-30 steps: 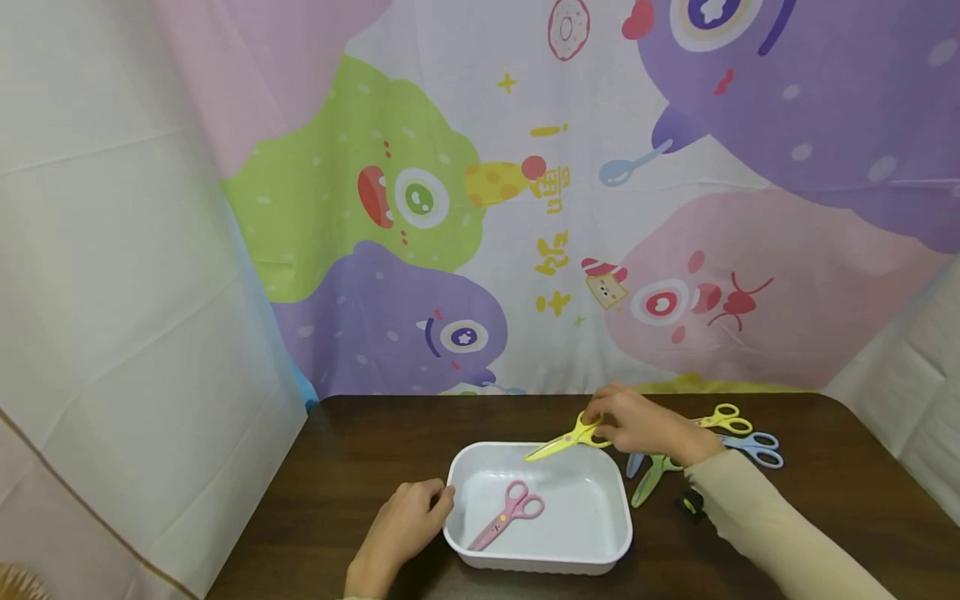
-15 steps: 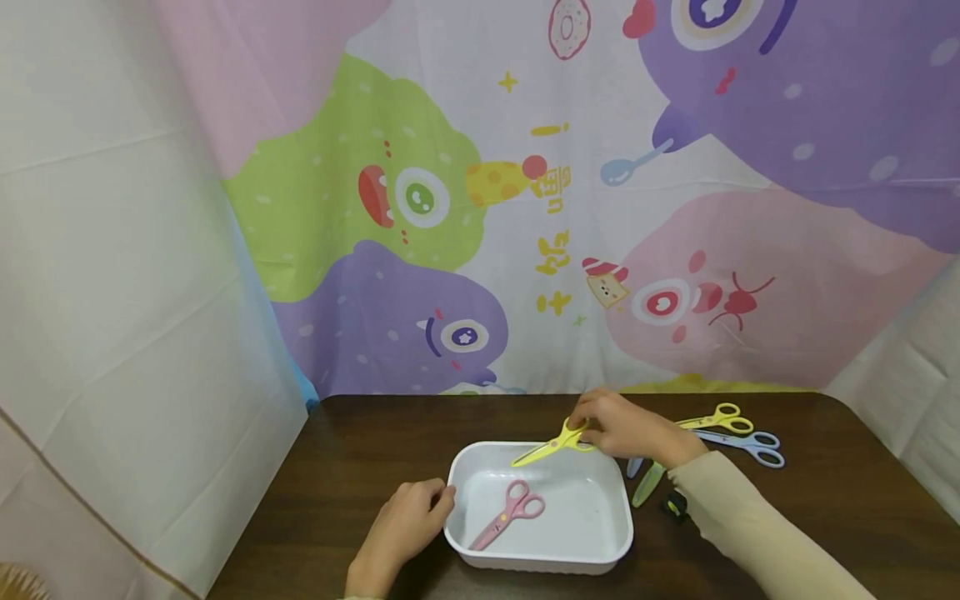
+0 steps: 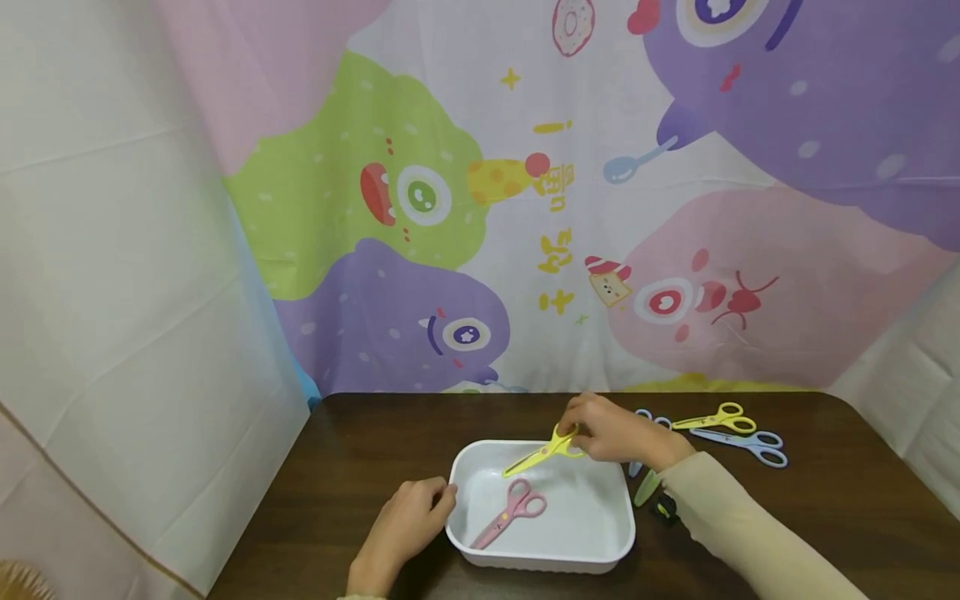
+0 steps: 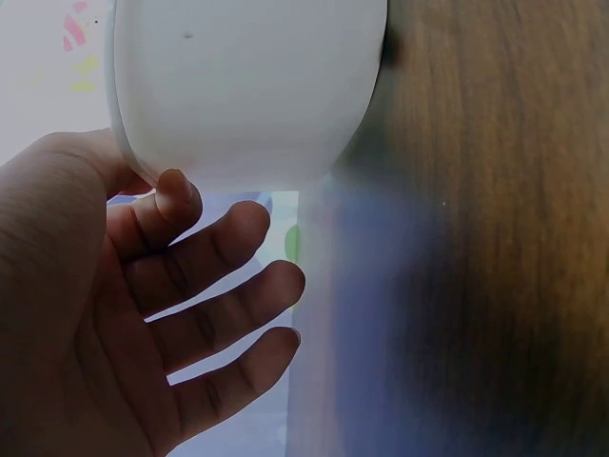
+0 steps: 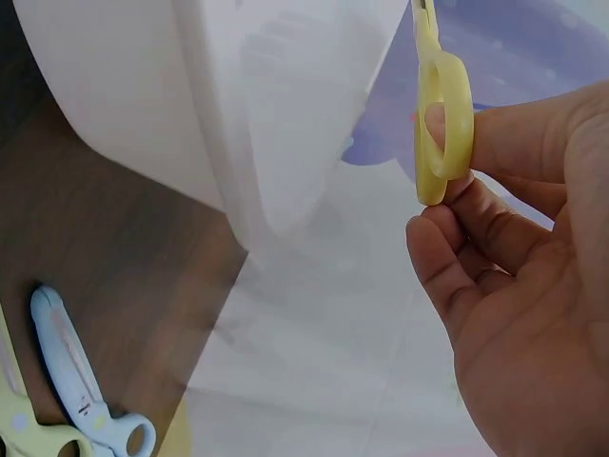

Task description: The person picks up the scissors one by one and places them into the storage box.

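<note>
- Dark wooden table point(image 3: 360, 467) before a cartoon-monster backdrop point(image 3: 525, 208).
- Centre bottom: white tray point(image 3: 611, 533) holding pink scissors point(image 3: 512, 512).
- Right hand point(image 3: 611, 432), fingers pinching the handle of yellow scissors point(image 3: 542, 451), above the tray's far rim.
- Left hand point(image 3: 405, 525), fingers loosely curved, touching the tray's left wall.
- Right of frame: further scissors point(image 3: 738, 437) on the table.

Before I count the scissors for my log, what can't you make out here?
- Green scissors: head view, handles hidden behind the right hand and sleeve.
- Small dark thing by the sleeve: head view, too small to identify.
- White tray: left wrist view, inside cut off; table blurred.
</note>
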Motion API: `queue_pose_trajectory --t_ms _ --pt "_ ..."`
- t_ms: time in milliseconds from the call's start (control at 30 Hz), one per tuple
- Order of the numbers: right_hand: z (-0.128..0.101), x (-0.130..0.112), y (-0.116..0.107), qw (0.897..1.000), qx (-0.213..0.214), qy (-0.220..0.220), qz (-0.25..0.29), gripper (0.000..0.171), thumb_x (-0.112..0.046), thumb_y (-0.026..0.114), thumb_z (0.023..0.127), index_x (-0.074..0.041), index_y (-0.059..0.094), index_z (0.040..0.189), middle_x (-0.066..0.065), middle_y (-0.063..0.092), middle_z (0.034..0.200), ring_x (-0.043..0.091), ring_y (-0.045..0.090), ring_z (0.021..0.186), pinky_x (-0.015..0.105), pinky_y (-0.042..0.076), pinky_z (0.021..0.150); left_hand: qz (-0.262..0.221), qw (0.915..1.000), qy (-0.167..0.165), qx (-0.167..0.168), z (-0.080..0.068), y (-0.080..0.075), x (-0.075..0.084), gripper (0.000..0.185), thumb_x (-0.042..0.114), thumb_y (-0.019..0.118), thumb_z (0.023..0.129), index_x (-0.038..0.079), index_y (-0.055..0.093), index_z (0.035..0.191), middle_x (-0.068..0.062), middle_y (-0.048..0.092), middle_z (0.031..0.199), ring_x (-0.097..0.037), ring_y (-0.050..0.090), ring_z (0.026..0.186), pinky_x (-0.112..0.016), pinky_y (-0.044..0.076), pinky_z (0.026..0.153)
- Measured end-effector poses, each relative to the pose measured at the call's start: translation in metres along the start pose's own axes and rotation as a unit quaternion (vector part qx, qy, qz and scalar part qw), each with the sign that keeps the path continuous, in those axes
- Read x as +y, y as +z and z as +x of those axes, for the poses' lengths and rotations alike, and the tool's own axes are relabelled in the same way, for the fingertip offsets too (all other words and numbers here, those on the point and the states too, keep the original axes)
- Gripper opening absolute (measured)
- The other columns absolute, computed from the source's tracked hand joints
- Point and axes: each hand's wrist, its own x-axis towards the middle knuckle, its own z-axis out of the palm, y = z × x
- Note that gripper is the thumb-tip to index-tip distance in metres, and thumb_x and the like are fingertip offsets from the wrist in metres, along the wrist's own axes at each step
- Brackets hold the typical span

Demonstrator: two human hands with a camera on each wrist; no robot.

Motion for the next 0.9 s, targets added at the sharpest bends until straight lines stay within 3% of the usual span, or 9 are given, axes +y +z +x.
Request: queue_pose_trajectory --t_ms 333,900 --pt "0.009 -0.009 0.009 1.000 -0.005 -0.010 -0.007 0.017 -0.002 0.073 0.084 -0.010 0.079 0.098 -0.001 0.070 0.095 0.017 0.059 0.094 0.036 0.050 0.087 0.005 0.9999 0.007 0.007 0.000 0.000 0.000 0.034 0.025 0.060 0.100 0.022 0.051 0.067 0.011 0.040 0.060 -0.004 0.039 0.056 -0.024 0.034 0.052" --pt "0.020 -0.020 0.016 0.999 -0.045 0.020 0.001 0.016 -0.005 0.072 0.087 -0.012 0.079 0.100 -0.003 0.068 0.095 0.016 0.056 0.098 0.036 0.049 0.090 0.007 0.9999 0.005 0.006 0.001 0.000 0.001 0.036 0.025 0.060 0.100 0.022 0.049 0.066 0.011 0.039 0.059 -0.004 0.038 0.055 -0.024 0.033 0.050"
